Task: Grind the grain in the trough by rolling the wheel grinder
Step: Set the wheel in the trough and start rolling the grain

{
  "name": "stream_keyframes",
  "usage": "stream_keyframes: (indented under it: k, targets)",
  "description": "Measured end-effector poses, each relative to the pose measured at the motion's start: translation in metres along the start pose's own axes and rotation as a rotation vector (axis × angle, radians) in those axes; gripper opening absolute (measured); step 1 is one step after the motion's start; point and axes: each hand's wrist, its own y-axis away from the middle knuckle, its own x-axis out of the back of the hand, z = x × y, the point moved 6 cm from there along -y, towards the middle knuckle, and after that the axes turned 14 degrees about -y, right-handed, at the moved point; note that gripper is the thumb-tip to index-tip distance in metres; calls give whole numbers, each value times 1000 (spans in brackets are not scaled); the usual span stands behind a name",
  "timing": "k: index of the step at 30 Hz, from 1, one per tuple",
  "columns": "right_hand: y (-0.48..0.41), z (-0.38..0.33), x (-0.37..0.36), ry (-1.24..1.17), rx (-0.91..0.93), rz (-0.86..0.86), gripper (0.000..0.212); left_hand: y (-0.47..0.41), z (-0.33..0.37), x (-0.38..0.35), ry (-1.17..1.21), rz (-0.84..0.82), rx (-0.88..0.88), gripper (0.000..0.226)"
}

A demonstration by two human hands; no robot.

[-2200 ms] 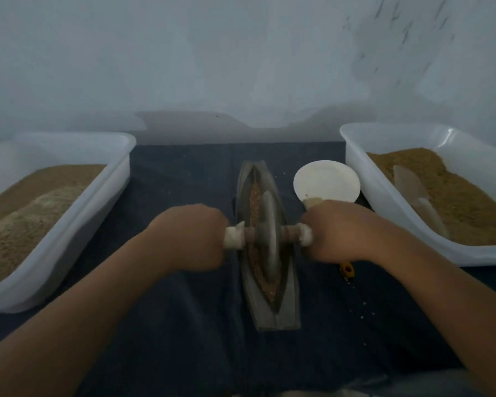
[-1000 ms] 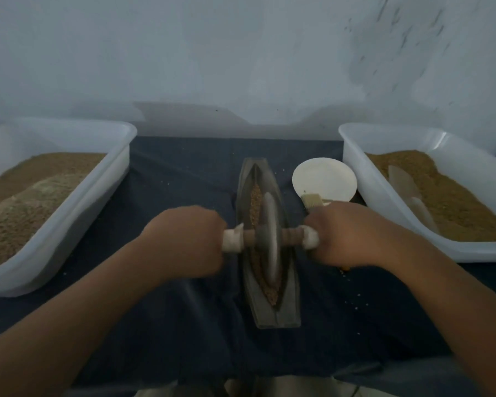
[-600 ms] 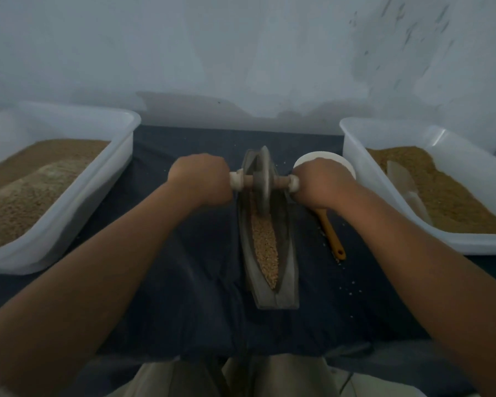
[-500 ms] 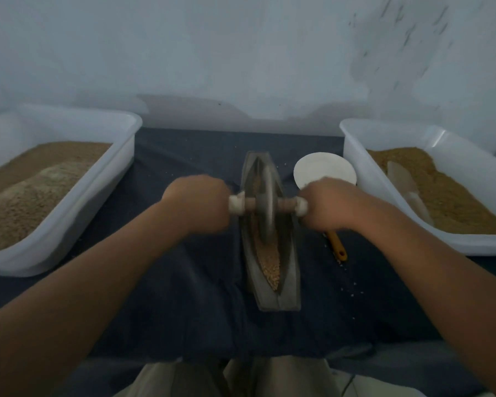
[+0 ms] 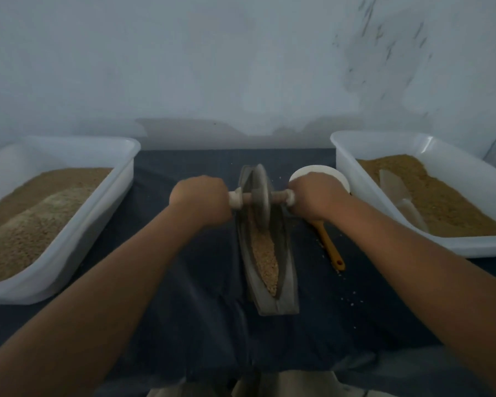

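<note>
Seen from my head, my left hand (image 5: 201,197) and right hand (image 5: 315,196), each gripping an axle end, have rolled the wheel grinder (image 5: 261,193) from the middle of the trough (image 5: 287,282) to its far end, baring still-coarse grain (image 5: 265,259) for the pull back; the orange-handled scoop (image 5: 331,249) beside it, the left tub (image 5: 121,179) and the right tub (image 5: 355,179) block nothing.

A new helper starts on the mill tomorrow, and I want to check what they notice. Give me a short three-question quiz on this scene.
1. True or false: the left hand and the right hand each grip an axle end of the wheel grinder.
2. Where in the trough does the wheel stand? A near end, B middle, C far end.
3. What lies on the cloth between the trough and the right tub?
Key: 1 true; 2 C; 3 an orange-handled scoop.
</note>
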Motion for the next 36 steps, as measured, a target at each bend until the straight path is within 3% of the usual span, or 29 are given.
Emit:
stream_keyframes:
  k: [4,8,13,16,19,24,27,32,36]
  targets:
    - [69,-2,-12,-96,86,-146,16,56,2,-16,63,-106,-150,16]
    - [116,0,-9,-97,119,-172,19,92,9,-16,-19,22,-170,17]
    - [56,-1,-10,-49,29,0,21,43,3,-14,-91,104,-1,16]
    - [13,4,-3,-81,-41,1,24,3,3,9,-109,106,11,15]
    - [13,7,-11,-100,-41,-76,21,1,4,14,-101,47,-41,18]
    - [89,1,-17,-177,19,-361,12,68,6,-21,56,-170,-262,15]
    - [91,-4,-11,-116,42,-296,15,78,3,-27,50,-62,-157,15]
    - [34,-10,3,5,56,136,30,30,-3,-20,41,51,40,18]
    - [21,-5,3,-44,32,58,26,15,0,-15,30,14,-10,20]
